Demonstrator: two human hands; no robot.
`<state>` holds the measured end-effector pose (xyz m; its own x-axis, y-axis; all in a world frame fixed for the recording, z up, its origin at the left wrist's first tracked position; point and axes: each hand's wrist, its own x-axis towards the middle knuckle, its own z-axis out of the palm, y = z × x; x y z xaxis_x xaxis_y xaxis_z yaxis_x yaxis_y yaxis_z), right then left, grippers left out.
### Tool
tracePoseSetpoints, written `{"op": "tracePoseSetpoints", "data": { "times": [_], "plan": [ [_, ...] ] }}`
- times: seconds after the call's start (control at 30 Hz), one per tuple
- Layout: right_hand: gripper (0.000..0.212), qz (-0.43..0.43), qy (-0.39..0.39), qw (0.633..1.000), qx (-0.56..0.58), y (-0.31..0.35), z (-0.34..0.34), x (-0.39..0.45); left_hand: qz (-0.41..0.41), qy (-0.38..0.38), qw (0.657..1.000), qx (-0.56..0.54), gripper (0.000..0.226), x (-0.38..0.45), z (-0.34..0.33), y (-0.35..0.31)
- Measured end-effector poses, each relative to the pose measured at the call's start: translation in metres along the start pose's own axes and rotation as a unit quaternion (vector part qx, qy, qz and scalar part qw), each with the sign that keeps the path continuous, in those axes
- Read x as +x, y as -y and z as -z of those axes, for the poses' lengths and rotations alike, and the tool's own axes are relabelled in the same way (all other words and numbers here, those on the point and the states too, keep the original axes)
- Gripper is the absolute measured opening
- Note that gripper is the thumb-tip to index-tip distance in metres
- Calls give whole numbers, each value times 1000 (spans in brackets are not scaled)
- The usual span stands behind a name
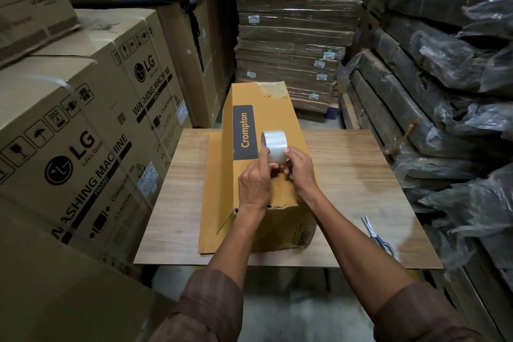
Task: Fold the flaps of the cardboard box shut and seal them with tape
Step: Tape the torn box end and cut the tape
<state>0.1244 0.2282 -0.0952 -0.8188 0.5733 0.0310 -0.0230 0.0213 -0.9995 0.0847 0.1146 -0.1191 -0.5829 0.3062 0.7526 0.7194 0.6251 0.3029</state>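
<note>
Down at the bottom edge, two brown sleeves (pixel 211 305) are seen rolled back, with both forearms stretched out over a wooden table (pixel 361 175). A pair of blue-handled scissors (pixel 377 236) is laid near the table's right front corner, well apart from everything else.

Middle of the table, a yellow cardboard box (pixel 280 219) is parked lengthwise, running away from the camera. Its left long flap (pixel 231 147), the one with "Crompton" printed on a dark strip, is stood up pretty much vertical, so the top isn't closed yet. The near top edge looks kinda torn and ragged.

Right above the box top, a roll of clear tape (pixel 274 146) is held between both hands. The left hand (pixel 254 178) has its fingers curled, with a fingertip pressed on the roll's near left side. The right hand (pixel 299 166) is wrapped round the roll's right side, thumb and fingers pinched on it. Whether a loose tape end has been lifted can't be told.

Further back, big LG washing machine cartons (pixel 83 125) are stacked on the left, shrink-wrapped flat cartons (pixel 291 36) in the middle, and plastic-covered bundles (pixel 444 78) on the right.
</note>
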Motion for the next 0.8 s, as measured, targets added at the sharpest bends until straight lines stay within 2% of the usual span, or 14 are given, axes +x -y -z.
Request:
{"op": "tracePoseSetpoints", "data": {
  "times": [0.23, 0.33, 0.37, 0.43, 0.5, 0.67, 0.8],
  "plan": [
    [20, 0, 7, 1000, 0, -3, 0, 1, 5, 15, 1000, 8, 39, -1, -2, 1],
    [15, -4, 8, 1000, 10, -1, -1, 0, -20, 17, 1000, 8, 17, -3, -5, 4],
    [14, -5, 15, 1000, 20, 0, -2, -2, -29, 16, 999, 11, 17, -3, -6, 5],
    [32, 1, 30, 999, 29, 2, -4, -5, -31, 15, 999, 9, 21, -3, -8, 6],
    [40, 13, 39, 999, 17, 0, -4, -4, -8, 16, 1000, -4, 25, -2, -5, 4],
    [32, 21, 23, 999, 32, -7, 3, 0, 50, 19, 998, -44, 47, 3, 1, 1],
    [31, 52, -10, 998, 20, -10, 3, -1, 16, -11, 1000, -4, 37, 4, 1, 5]
  ]
}}
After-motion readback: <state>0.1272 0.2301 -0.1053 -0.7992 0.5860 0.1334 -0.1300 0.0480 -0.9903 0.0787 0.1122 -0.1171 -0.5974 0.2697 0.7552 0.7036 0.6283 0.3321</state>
